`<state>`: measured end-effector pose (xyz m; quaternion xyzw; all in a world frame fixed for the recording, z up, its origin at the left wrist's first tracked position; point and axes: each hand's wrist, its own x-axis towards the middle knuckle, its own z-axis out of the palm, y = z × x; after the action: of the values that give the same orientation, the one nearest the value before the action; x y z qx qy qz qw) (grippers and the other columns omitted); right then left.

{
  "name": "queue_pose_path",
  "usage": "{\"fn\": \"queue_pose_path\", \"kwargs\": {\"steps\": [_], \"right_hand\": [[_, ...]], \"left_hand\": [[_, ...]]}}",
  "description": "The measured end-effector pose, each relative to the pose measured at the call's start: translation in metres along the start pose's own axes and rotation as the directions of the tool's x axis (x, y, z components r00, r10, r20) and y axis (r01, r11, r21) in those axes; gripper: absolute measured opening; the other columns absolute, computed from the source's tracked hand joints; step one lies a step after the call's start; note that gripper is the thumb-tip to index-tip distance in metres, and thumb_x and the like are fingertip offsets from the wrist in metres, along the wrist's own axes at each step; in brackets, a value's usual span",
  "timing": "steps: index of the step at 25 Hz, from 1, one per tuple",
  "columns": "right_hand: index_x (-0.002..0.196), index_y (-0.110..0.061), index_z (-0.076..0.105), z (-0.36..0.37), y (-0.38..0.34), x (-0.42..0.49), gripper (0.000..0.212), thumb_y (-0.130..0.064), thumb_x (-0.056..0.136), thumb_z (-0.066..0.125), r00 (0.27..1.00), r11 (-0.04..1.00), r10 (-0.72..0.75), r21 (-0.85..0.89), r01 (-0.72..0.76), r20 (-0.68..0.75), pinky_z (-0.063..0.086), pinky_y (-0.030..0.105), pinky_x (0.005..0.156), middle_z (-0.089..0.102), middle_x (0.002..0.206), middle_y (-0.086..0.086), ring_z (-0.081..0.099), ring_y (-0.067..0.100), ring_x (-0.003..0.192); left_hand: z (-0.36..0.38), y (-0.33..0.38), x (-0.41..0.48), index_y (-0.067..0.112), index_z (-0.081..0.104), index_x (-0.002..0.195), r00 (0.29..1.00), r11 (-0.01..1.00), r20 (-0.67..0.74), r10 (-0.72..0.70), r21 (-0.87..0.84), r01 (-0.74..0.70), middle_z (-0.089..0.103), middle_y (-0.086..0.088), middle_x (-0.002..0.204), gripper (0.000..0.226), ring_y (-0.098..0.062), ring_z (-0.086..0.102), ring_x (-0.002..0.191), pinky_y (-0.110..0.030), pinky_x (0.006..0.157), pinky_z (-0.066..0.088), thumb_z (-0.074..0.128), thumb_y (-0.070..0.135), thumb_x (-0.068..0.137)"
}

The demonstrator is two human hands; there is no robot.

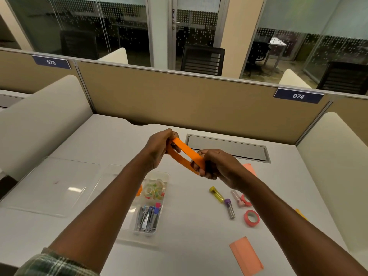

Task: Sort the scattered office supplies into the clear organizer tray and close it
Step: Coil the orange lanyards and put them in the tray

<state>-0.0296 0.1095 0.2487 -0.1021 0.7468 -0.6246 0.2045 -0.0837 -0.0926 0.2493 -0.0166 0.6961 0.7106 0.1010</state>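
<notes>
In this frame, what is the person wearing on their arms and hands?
Both hands, left and right, are bare: no gloves, rings, watch or bracelet visible. Both forearms are bare too. Only the left arm shows clothing: a green-and-white plaid sleeve pushed up near the elbow. The right arm shows no sleeve in view.

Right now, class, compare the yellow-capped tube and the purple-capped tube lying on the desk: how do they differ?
The yellow-capped tube has a yellow-tinted body; the purple-capped tube has a greyish body. The yellow-capped tube lies farther from the person, slanting more steeply across the desk; the purple-capped tube lies nearer, running closer to straight away. Both are small, lying flat, untouched, outside the organizer tray.
</notes>
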Motion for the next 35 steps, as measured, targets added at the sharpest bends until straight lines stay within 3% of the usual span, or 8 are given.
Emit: {"fn": "queue_pose_path", "kwargs": {"steps": [5,7,10,18,23,27,31,35], "right_hand": [[0.095,-0.007,0.067,0.01,-0.008,0.004,0.035,-0.027,0.098,0.038,0.999,0.887,-0.044,0.46,0.04,-0.002,0.03,0.026,0.053,0.059,0.074,0.007,0.045,0.014,0.053],[0.101,-0.008,0.069,0.014,-0.01,0.008,0.028,-0.024,0.101,0.046,0.995,0.898,-0.019,0.436,0.062,-0.101,0.035,0.023,0.052,0.061,0.079,0.008,0.047,0.013,0.056],[0.111,-0.002,0.067,0.019,-0.009,0.01,0.03,-0.026,0.1,0.053,0.971,0.933,0.073,0.36,0.013,-0.226,0.04,0.023,0.052,0.068,0.086,0.011,0.052,0.013,0.058],[0.107,-0.005,0.072,0.02,-0.015,0.015,0.027,-0.024,0.099,0.054,0.954,0.909,0.144,0.417,-0.022,-0.264,0.038,0.026,0.055,0.07,0.077,0.004,0.049,0.011,0.056],[0.112,-0.006,0.071,0.017,-0.028,0.017,0.029,-0.024,0.101,0.052,0.967,0.881,0.121,0.473,-0.001,-0.224,0.041,0.02,0.049,0.071,0.083,0.002,0.048,0.009,0.054],[0.111,-0.008,0.072,0.013,-0.036,0.019,0.029,-0.026,0.1,0.053,0.971,0.863,0.097,0.505,0.027,-0.217,0.041,0.02,0.049,0.071,0.087,0.001,0.049,0.008,0.055],[0.107,-0.009,0.073,0.005,-0.049,0.021,0.027,-0.026,0.1,0.053,0.969,0.852,0.055,0.518,0.081,-0.241,0.04,0.02,0.048,0.072,0.087,0.001,0.049,0.008,0.056],[0.106,-0.01,0.073,0.005,-0.051,0.023,0.026,-0.026,0.1,0.053,0.967,0.873,0.06,0.484,0.069,-0.246,0.039,0.02,0.049,0.073,0.089,0.002,0.05,0.008,0.056]], "left_hand": [[0.01,-0.025,-0.007,0.008,0.059,0.07,0.975,0.974,0.198,-0.105,0.219,0.061,0.069,-0.01,0.076,0.03,-0.023,0.065,0.077,-0.035,0.077,0.048,0.044,0.021,0.092],[0.015,-0.035,-0.01,0.012,0.068,0.093,0.952,0.955,0.291,-0.092,0.297,0.002,0.073,-0.007,0.099,0.032,-0.021,0.066,0.097,-0.032,0.082,0.048,0.049,0.037,0.094],[0.022,-0.034,-0.011,0.025,0.063,0.12,0.972,0.977,0.203,0.115,0.153,-0.147,0.065,0.0,0.121,0.027,-0.019,0.057,0.115,-0.026,0.089,0.045,0.047,0.034,0.1],[0.029,-0.045,-0.016,0.014,0.068,0.12,0.963,0.979,0.209,0.168,0.078,-0.188,0.074,0.0,0.108,0.026,-0.009,0.067,0.104,-0.013,0.082,0.051,0.051,0.016,0.101],[0.03,-0.048,-0.019,0.024,0.068,0.091,0.987,0.978,0.145,0.068,0.185,-0.095,0.067,0.012,0.095,0.035,-0.002,0.059,0.094,-0.016,0.077,0.041,0.04,0.008,0.103],[0.026,-0.058,-0.015,0.011,0.069,0.084,0.982,0.978,0.183,0.038,0.194,-0.074,0.066,0.018,0.1,0.038,0.005,0.055,0.097,-0.013,0.08,0.038,0.035,0.008,0.103],[0.018,-0.08,-0.009,0.008,0.07,0.092,0.979,0.978,0.204,-0.002,0.206,-0.04,0.064,0.011,0.124,0.035,-0.008,0.054,0.114,-0.018,0.082,0.038,0.036,0.008,0.101],[0.014,-0.077,-0.004,0.025,0.056,0.128,0.978,0.974,0.206,0.033,0.214,-0.078,0.053,0.006,0.137,0.043,-0.012,0.049,0.12,-0.022,0.082,0.043,0.052,0.009,0.088]]}}
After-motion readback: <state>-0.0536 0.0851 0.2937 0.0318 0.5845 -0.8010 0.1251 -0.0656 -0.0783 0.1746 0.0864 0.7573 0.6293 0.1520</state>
